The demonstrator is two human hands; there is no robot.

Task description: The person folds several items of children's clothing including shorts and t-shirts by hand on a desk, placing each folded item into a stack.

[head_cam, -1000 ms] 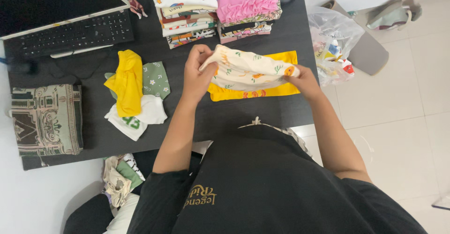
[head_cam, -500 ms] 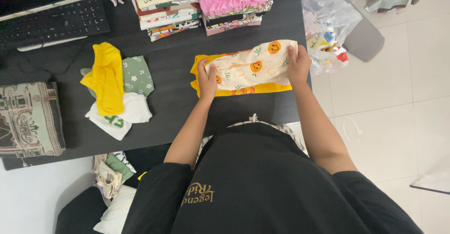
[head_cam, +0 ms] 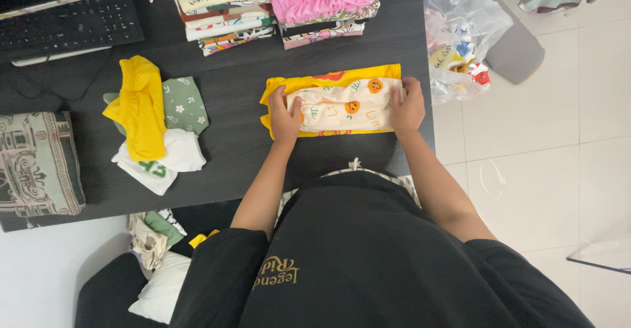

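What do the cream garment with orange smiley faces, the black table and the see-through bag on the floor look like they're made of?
Cream garment with orange smiley faces: soft printed fabric, probably cotton knit; it folds limply under both hands.
Black table: matte dark surface with faint grain, perhaps wood laminate.
See-through bag: thin crinkled plastic, glossy and creased.

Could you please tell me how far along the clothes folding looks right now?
Done: two folded stacks stand at the table's far edge. In hand: the left hand and right hand press a cream smiley-print garment flat on a yellow garment. Left: a loose pile of clothes lies unfolded.
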